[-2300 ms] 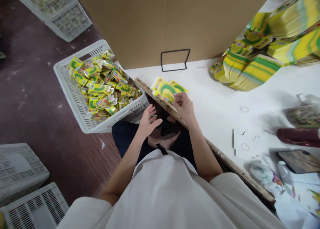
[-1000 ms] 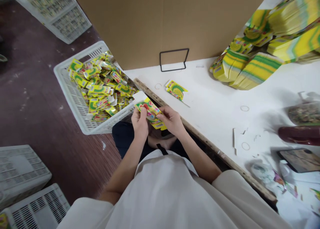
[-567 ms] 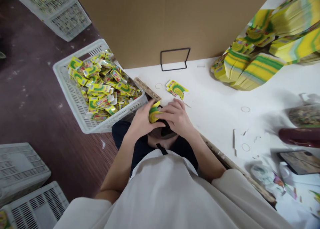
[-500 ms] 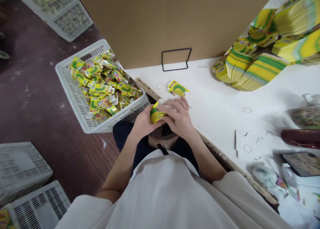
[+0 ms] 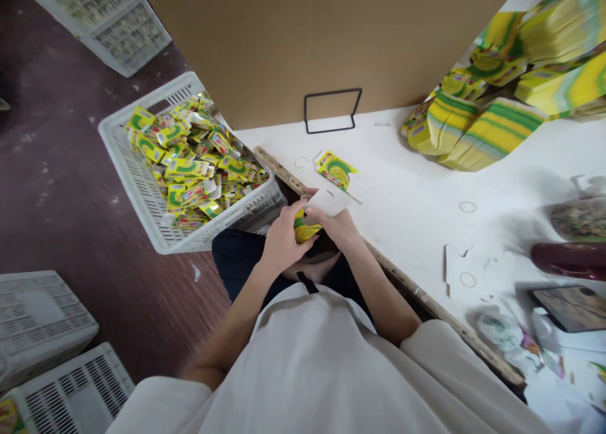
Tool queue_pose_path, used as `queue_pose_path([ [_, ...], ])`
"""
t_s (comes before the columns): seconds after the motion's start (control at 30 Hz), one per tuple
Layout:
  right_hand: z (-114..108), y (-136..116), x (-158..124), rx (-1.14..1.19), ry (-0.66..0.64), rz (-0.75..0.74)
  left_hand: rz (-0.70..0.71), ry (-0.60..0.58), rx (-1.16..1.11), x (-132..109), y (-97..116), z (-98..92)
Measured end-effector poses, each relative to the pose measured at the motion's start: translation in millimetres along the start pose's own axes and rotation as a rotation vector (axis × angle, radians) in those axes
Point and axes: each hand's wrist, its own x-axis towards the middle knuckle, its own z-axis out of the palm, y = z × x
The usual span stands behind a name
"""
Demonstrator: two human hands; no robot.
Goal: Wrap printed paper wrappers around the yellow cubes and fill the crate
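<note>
Yellow carton [image 5: 304, 231], green-banded, white panel showing, was gripped between left hand [image 5: 284, 237] and right hand [image 5: 339, 228], by the counter's [image 5: 407, 194] wooden front edge; lettering on it could not be read.

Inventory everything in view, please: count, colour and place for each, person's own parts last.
Table: one, white, centre to right
Wooden edge: one, brown, table's near side
Held carton: one, yellow-green, centre
Loose carton: at least one, yellow-green, on table
Open crate: one, white, left
Crated cartons: many, yellow-green, inside it
Other crates: at least three, whitish, far left
Cardboard panel: one, brown, top centre
Wire frame: one, black, before the panel
Carton stacks: several, yellow-green, upper right
Phone: one, dark, lower right
Cylinder: one, maroon, right edge
Floor: one, reddish-brown, left
Trousers: one pair, dark blue, below hands
Shirt: one, light grey, bottom centre
Left hand: one, bare, gripping held carton
Right hand: one, bare, gripping held carton
</note>
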Motion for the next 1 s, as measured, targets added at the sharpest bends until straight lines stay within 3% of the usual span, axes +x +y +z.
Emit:
queue_pose_path([
  [0.17,-2.6,-1.3,-8.2,-0.066,-0.126,-0.146,0.003,0.003,-0.124,1.4,1.2,-0.1],
  [0.33,-6.5,-7.5,-19.6,-0.337,-0.272,-0.328,-0.105,0.009,-0.193,2.2,-3.7,5.1],
  [0.53,-3.9,3.1,-17.9,-0.383,-0.072,-0.368,-0.081,0.148,-0.059,1.8,-4.4,12.8],
  [0.63,-4.7,3.5,-18.0,-0.406,-0.019,-0.363,-0.105,0.137,-0.013,2.9,-0.7,5.7],
  [0.9,-34.9,-14.7,-10.0,-0.649,-0.423,-0.319,-0.109,-0.082,-0.091,7.8,-3.2,-25.3],
  [1.0,-36.0,-12.9,-8.7,-0.645,-0.441,-0.35,-0.116,-0.123,-0.077,13.0,-2.3,-32.9],
])
